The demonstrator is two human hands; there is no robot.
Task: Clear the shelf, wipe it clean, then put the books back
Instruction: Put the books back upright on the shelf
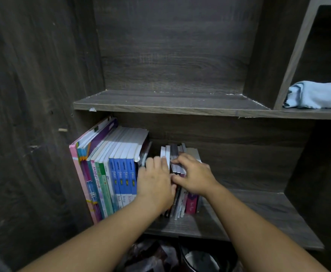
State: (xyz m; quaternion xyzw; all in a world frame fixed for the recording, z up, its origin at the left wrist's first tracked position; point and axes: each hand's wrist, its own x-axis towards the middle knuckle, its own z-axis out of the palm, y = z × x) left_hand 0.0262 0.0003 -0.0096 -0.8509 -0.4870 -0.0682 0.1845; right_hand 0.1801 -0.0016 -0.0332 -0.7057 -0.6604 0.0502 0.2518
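Nearest, under the front edge of the lower board (249, 218), is dark clutter (198, 260), too dim to identify. Both forearms reach in over that edge. The left hand (155, 181) is at the middle of the lower board. Its fingers are pushed together into the gap on the left of the small batch (177, 163), and its thumb is hooked round the near spines. The right hand (195, 175) has its fingers curled over the batch's top edges and its thumb is turned toward the left hand, so the batch is clamped from both sides. The batch stands upright on the lower board, apart from the tall row (111, 169) that leans against the board's left end wall. Step in hand, as a judgement: one batch is being handled as a unit. The grip alone does not tell whether it is coming out or being seated back. The next move calls for even squeeze from both sides so the inner books do not slip, and for clearance under the upper board (160, 104). Counts: two hands; one small batch of perhaps six or seven books, the edges hard to separate; one tall row of roughly a dozen, including four blue spines (124, 179). There are two boards. One pale blue cloth (315, 95) lies bunched up and to the right of the lower board, in the side compartment.
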